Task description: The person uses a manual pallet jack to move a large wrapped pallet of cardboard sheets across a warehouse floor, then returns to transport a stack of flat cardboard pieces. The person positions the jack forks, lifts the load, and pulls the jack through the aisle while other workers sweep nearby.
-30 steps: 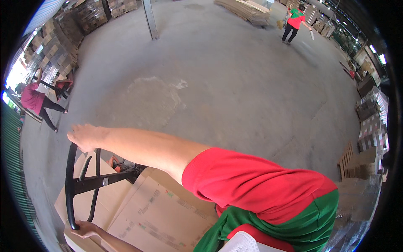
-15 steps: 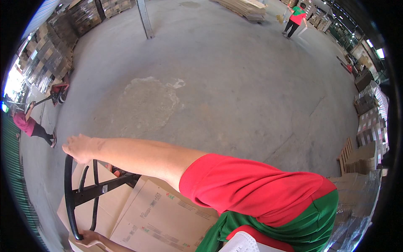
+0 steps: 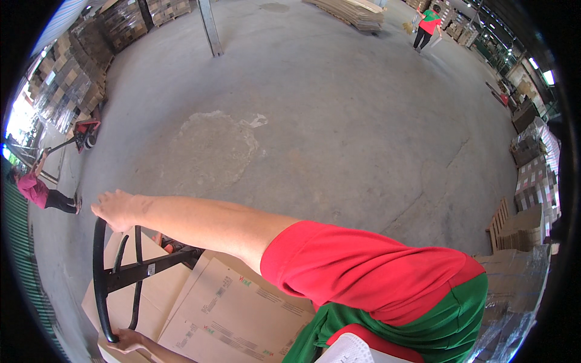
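Note:
The black loop handle of a pallet jack (image 3: 100, 281) stands at the lower left. My right hand (image 3: 115, 210), its arm stretched across from the right in a red sleeve, is wrapped round the handle's upper end. Round the lower end close the fingers of my left hand (image 3: 126, 340), partly hidden by the loop. A dark shaft runs from the loop toward orange-red parts of the jack, mostly covered by my right arm. Printed flat cardboard (image 3: 236, 308) lies beside and below the handle.
At the left, a person in a maroon top (image 3: 35, 187) holds another pallet jack (image 3: 86, 134) by wrapped box stacks (image 3: 72, 78). A steel post (image 3: 209, 30) rises ahead. Farther right are stacked cardboard sheets (image 3: 351, 12) and a person in red and green (image 3: 428, 27). Pallets and cartons (image 3: 535, 187) line the right.
The maroon-topped person has shifted slightly down in the picture, and the far person has taken a step. Both my hands keep their grip; the handle has moved barely, slightly upward.

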Demonstrator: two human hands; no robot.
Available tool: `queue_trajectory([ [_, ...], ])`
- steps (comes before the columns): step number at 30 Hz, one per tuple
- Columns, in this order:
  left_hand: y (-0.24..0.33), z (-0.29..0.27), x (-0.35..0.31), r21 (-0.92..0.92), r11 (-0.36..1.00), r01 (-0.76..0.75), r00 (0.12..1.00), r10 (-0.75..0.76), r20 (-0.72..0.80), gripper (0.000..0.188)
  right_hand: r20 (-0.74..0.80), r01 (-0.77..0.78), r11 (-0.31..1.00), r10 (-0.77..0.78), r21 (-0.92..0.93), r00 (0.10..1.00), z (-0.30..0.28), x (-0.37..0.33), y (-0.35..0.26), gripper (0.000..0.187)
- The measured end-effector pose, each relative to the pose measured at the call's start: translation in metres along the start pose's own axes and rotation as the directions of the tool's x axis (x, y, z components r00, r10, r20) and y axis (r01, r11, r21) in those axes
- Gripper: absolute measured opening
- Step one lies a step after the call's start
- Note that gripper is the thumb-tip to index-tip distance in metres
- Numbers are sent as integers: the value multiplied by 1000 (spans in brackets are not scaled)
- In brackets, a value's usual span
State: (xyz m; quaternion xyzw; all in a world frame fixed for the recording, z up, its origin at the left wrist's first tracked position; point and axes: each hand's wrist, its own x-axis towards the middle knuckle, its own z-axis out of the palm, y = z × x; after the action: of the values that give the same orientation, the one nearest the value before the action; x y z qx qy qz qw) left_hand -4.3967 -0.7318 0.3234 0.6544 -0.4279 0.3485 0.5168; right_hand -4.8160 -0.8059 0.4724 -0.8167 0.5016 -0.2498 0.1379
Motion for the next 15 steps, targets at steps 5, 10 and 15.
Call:
queue_trajectory([
  [5, -2, 4, -9, -110, 994, 24, 999, -21, 24, 5, -12, 21, 998, -20, 62, 1000, -10, -8, 2, 39],
  [10, 23, -44, -18, -250, 933, 260, 944, -190, 271, 12, -95, 160, 987, -157, 25, 983, -6, 0, 1, 9],
  [15, 107, -67, 5, -273, 897, 348, 938, -337, 87, 20, -48, 311, 943, -308, 118, 950, -32, 7, 9, 25],
])
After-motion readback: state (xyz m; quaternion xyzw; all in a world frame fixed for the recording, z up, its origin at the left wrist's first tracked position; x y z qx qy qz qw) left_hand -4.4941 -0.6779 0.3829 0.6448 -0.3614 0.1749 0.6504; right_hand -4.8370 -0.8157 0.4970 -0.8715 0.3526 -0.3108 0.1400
